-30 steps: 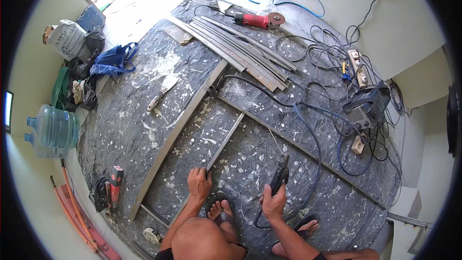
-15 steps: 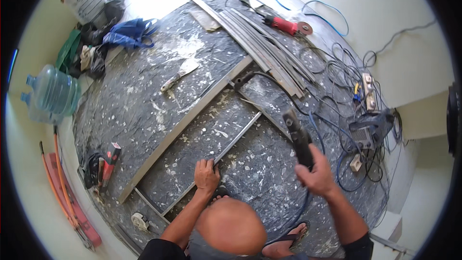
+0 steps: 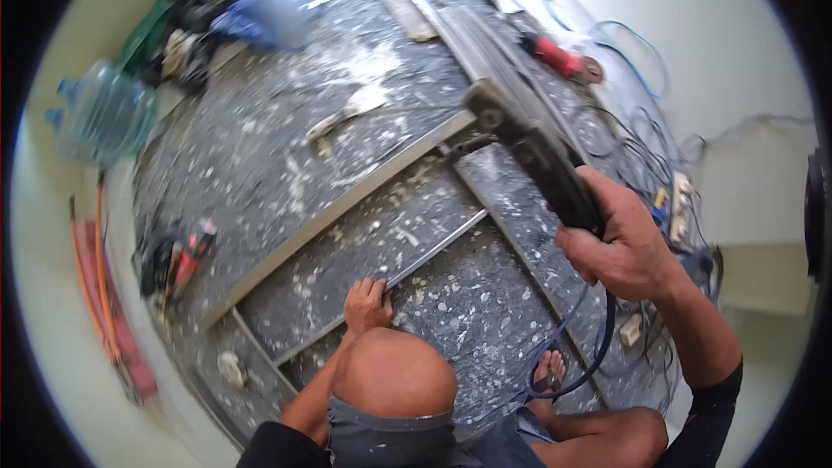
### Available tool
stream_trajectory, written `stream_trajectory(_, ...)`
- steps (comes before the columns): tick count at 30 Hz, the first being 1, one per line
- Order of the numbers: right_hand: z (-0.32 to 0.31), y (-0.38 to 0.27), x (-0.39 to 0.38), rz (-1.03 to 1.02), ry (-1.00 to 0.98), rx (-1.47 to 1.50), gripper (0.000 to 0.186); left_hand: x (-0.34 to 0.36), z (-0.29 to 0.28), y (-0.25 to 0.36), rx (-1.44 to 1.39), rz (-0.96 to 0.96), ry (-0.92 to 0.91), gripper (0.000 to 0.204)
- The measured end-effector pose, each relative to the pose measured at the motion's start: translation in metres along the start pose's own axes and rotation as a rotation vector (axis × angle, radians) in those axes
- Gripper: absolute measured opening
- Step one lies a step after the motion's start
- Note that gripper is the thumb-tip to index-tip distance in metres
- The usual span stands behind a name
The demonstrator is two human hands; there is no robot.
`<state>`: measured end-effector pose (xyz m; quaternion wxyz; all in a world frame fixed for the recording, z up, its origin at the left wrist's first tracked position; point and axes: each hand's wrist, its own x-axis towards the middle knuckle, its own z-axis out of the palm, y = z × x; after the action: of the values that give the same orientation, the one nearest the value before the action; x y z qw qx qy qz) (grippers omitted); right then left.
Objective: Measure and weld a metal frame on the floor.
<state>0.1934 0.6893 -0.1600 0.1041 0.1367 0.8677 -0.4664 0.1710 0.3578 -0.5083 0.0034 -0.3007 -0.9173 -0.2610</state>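
Note:
A black welding electrode holder (image 3: 542,160) with a thick cable is gripped by my right hand (image 3: 628,238). It is raised over the far right corner of a metal frame (image 3: 325,221), and a thin rod seems to stick out leftward from its head. My left hand (image 3: 367,305) is closed around a thin metal bar (image 3: 440,245) that crosses inside the frame. A dark clamp (image 3: 464,149) sits at the frame's far corner, partly hidden by the holder. My bent knee (image 3: 394,373) is close beside the left hand.
Long metal bars (image 3: 472,43) and a red angle grinder (image 3: 563,61) lie at the far right, near tangled cables and a power strip (image 3: 682,208). A putty knife (image 3: 351,111) lies beyond the frame. At left are water bottles (image 3: 113,113) and orange-handled bolt cutters (image 3: 104,269).
My right hand has lifted the electrode holder, which appears larger and farther up the picture. My left hand stays on the bar. The whole view has shifted, and my right leg shows more.

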Motion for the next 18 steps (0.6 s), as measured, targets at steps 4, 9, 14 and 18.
stream_trajectory(4,0.015,0.039,0.004,0.033,-0.125,0.433,0.033,0.004,-0.018,0.017,0.032,-0.002,-0.074,0.032)
stream_trajectory(9,0.03,0.024,0.007,-0.198,-0.244,0.529,0.028,-0.05,-0.082,0.022,-0.002,-0.251,0.106,0.038)
stream_trajectory(14,0.075,-0.011,0.009,-0.37,-0.41,0.39,0.022,-0.16,-0.135,0.065,-0.136,-0.762,0.264,0.027)
stream_trajectory(18,0.119,-0.024,0.003,-0.387,-0.449,0.138,0.023,-0.193,-0.118,0.074,-0.141,-0.752,0.266,0.024)
